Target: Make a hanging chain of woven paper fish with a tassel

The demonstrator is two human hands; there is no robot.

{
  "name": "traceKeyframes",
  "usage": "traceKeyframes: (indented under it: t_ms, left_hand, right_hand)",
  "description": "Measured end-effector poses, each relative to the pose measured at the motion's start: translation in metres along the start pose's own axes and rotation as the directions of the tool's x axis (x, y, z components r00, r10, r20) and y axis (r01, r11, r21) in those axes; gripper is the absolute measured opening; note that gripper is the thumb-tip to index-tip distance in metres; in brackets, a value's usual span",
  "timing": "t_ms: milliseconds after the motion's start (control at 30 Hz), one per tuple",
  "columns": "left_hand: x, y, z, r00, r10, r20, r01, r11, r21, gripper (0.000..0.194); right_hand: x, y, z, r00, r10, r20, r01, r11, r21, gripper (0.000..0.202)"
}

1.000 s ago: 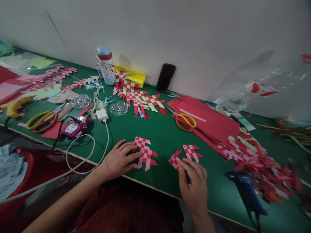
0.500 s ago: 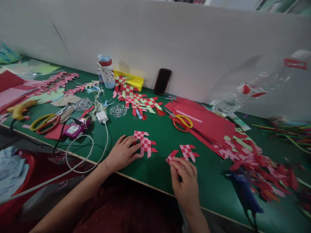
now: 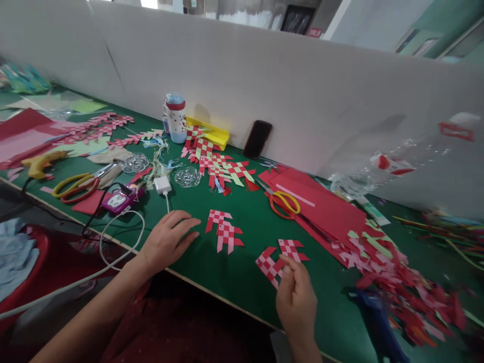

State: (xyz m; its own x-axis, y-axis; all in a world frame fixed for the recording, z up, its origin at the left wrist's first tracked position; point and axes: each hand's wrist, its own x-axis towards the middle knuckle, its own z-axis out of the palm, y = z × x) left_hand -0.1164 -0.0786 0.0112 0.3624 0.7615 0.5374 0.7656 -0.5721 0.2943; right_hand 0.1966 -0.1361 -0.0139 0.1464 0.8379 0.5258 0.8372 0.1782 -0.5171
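Note:
My left hand is over the green table, fingers apart and holding nothing, left of two overlapping woven paper fish. The upper one lies partly under the lower one. My right hand has its fingers curled together at the edge of a pink and red woven fish; its fingertips cover part of it, and whether they grip it is hard to tell. Another woven fish lies just above those fingertips.
Beyond my hands are orange-yellow scissors, red paper, a phone, a bottle and woven fish. Paper scraps lie right; a white cable and glue gun left.
My left hand has moved left, off the two overlapping fish. My right hand has drawn back a little, so more of the fish beside it shows. The camera view has tilted up.

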Motion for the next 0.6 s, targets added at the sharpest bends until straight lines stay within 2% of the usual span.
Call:
traceKeyframes:
  t_ms: [67, 133, 233, 333, 433, 500, 600]
  left_hand:
    - [-0.006, 0.006, 0.002, 0.999, -0.035, -0.027, 0.035, 0.999, -0.012, 0.018]
    - [-0.012, 0.013, 0.010, 0.999, -0.019, -0.046, 0.019, 1.000, -0.005, 0.032]
    - [-0.021, 0.021, 0.024, 0.996, 0.066, -0.066, -0.066, 0.998, -0.001, 0.044]
    - [-0.027, 0.022, 0.034, 0.991, 0.105, -0.079, -0.106, 0.994, -0.012, 0.048]
    - [-0.031, 0.020, 0.038, 0.994, 0.098, -0.044, -0.100, 0.994, -0.051, 0.049]
    - [-0.033, 0.019, 0.039, 0.996, 0.091, -0.024, -0.093, 0.993, -0.077, 0.048]
    - [-0.035, 0.019, 0.038, 0.996, 0.083, -0.014, -0.084, 0.992, -0.094, 0.047]
  right_hand:
    - [-0.007, 0.008, -0.004, 0.987, 0.149, -0.054, -0.150, 0.989, -0.003, 0.037]
    - [-0.014, 0.017, -0.010, 0.954, 0.280, -0.107, -0.280, 0.960, 0.014, 0.041]
    - [-0.020, 0.028, -0.022, 0.922, 0.361, -0.143, -0.368, 0.930, -0.024, 0.045]
    - [-0.022, 0.034, -0.031, 0.957, 0.279, -0.084, -0.288, 0.949, -0.129, 0.044]
    - [-0.022, 0.034, -0.029, 0.995, 0.095, 0.021, -0.090, 0.981, -0.174, 0.034]
    - [-0.023, 0.030, -0.022, 0.997, -0.008, 0.082, 0.022, 0.983, -0.181, 0.028]
    - [-0.021, 0.025, -0.010, 0.981, -0.089, 0.172, 0.123, 0.972, -0.201, 0.029]
